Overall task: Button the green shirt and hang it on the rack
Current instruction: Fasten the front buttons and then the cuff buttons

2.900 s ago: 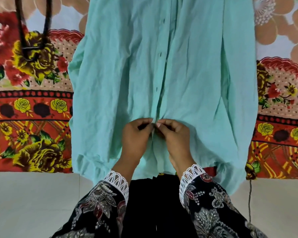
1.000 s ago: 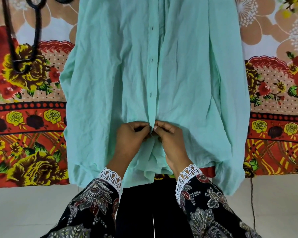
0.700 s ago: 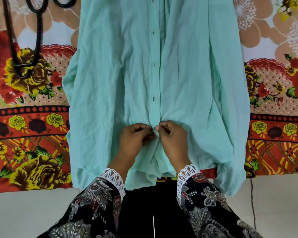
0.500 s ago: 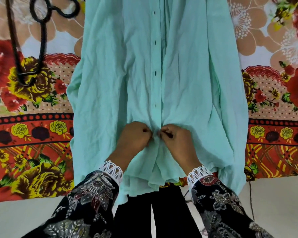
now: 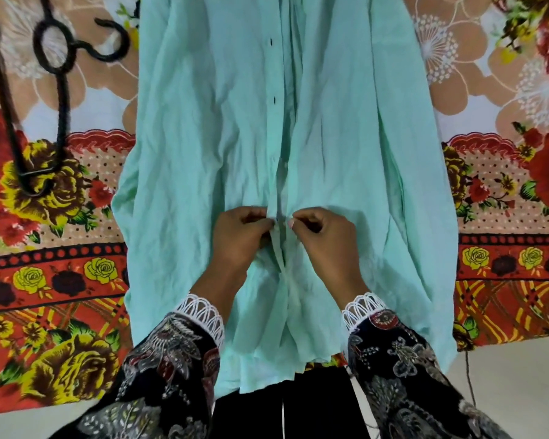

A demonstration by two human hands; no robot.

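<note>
Mint-green, thin and much creased, the shirt fills the middle of the frame, spread front-up on a flowered bedsheet with its hem toward the person at the bottom; its long axis, and the button strip with it, runs straight up the frame from the hands; small dark buttonholes show along that strip above the hands, and whether those upper ones are fastened cannot be made out. The left hand pinches the left front edge and the right hand pinches the right one, fingers curled, fingertips nearly meeting at the strip just below centre (the button itself is too small to see); both hands are equally near it. My judgement is that a low button is being worked, so the next one lies either just above or just below the fingertips, along the same line. A black hanger lies at the upper left, well apart from the hands; no rack is in view.
</note>
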